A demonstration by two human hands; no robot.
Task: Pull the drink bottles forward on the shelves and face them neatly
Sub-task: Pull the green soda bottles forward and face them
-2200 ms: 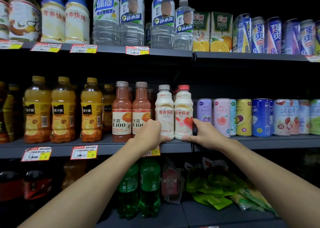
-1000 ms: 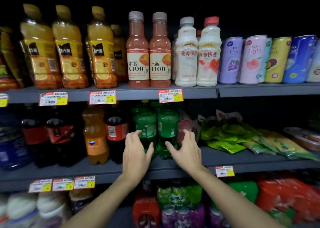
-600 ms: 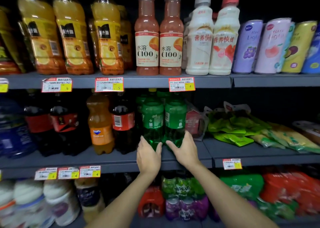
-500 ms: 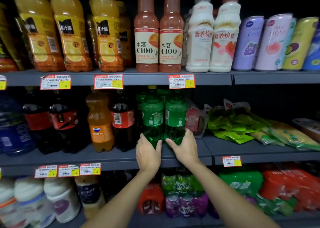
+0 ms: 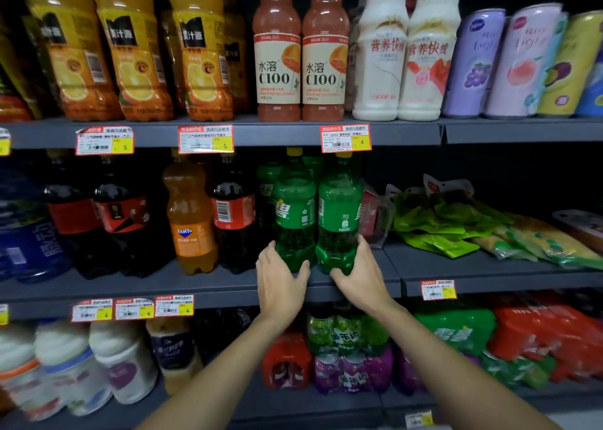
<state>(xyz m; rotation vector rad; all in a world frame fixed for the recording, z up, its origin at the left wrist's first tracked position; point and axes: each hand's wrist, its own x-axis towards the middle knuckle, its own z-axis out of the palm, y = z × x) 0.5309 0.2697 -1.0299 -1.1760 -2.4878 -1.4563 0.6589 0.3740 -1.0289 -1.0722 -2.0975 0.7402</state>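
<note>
At the frame's centre, a left green plastic soda bottle [image 5: 295, 214] and a right green plastic soda bottle [image 5: 339, 214] are standing upright side by side on the dark grey middle shelf [image 5: 212, 286]. The left hand [image 5: 282, 286] is gripping the left one's base and the right hand [image 5: 360, 279] the right one's. Each bottle is sitting straight ahead of its own hand, so a plain pull toward the person looks right.

My left hand [image 5: 282, 282] and right hand [image 5: 362, 278] have left the two white bottles [image 5: 380, 64], now high above my fingers, and dropped to the lower shelf [image 5: 195, 286]; a second ago they hung spread, touching nothing. Now my left fingers curl round the foot of the left green bottle [image 5: 293, 220], my right round the right green bottle [image 5: 339, 220]; the left label shows more of its white character.
</note>
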